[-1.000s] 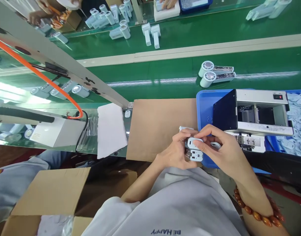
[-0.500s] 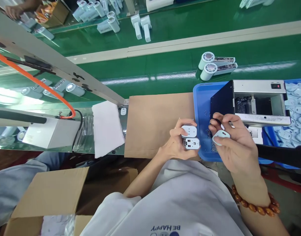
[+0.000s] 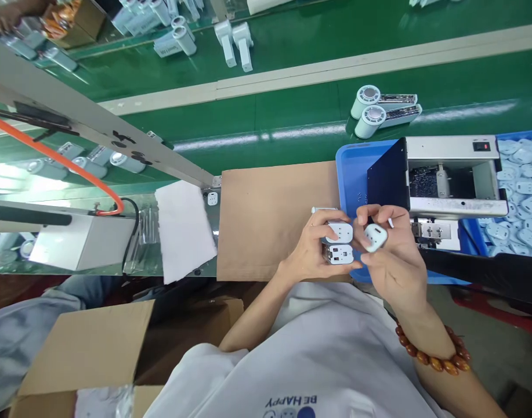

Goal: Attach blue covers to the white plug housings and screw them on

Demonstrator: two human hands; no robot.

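Observation:
My left hand [image 3: 311, 251] grips two small white handles [image 3: 339, 242] stacked one above the other, their ends with slots facing me. My right hand [image 3: 390, 255] pinches a small pale blue cap [image 3: 374, 237] between thumb and fingers, close beside the upper handle. Both hands hover over the near right corner of a brown cardboard sheet [image 3: 270, 215], at the edge of a blue tray [image 3: 351, 174]. A bead bracelet [image 3: 431, 354] circles my right wrist.
A grey metal machine [image 3: 448, 174] sits in the blue tray, with several pale blue caps [image 3: 520, 191] heaped to its right. Two handheld fans [image 3: 381, 111] lie on the green conveyor [image 3: 292, 116]. An open cardboard box [image 3: 87, 354] stands near left; a white sheet [image 3: 183, 226] lies beside the cardboard.
My right hand pulled away to the right with a cap, then came back left, turning the cap beside the handles. The left hand stayed almost still.

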